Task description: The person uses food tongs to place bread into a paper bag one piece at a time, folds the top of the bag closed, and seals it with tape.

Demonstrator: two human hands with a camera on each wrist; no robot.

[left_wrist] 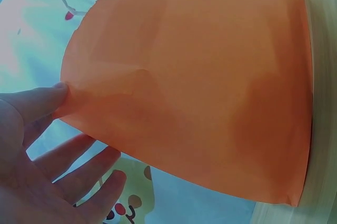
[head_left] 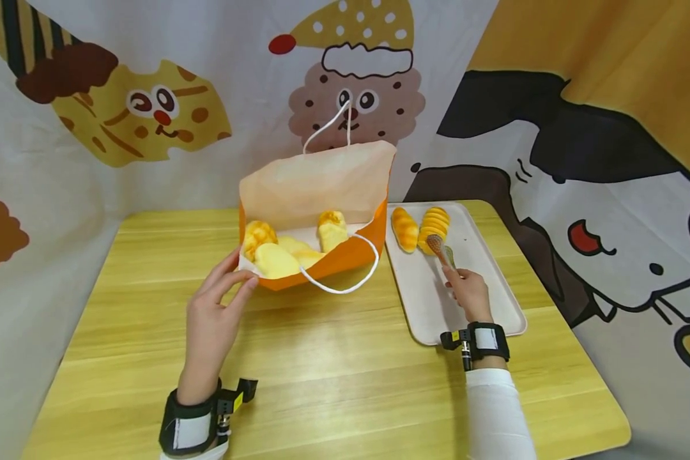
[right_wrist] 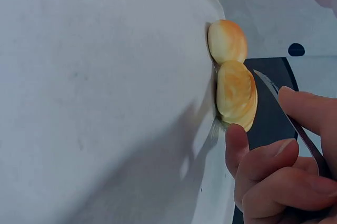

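Observation:
My left hand (head_left: 215, 316) pinches the left rim of an orange paper bag (head_left: 351, 260), thumb against the outside (left_wrist: 184, 87). The bag leans with its mouth towards me. Inside lie several toy bread pieces (head_left: 277, 260), pale yellow and golden brown. My right hand (head_left: 470, 295) holds metal tongs (head_left: 441, 253) over a light tray (head_left: 431, 300). The tongs' tips are at the near end of a ridged bread roll (head_left: 435, 222), with one arm on each side in the right wrist view. A second, smooth oval roll (head_left: 405, 230) lies just left of it.
The tray stands on the right of a wooden table (head_left: 322, 377), close beside the bag. White cord handles (head_left: 345, 291) loop from the bag, one hanging over its front. A cartoon-printed curtain (head_left: 195, 38) hangs behind the table.

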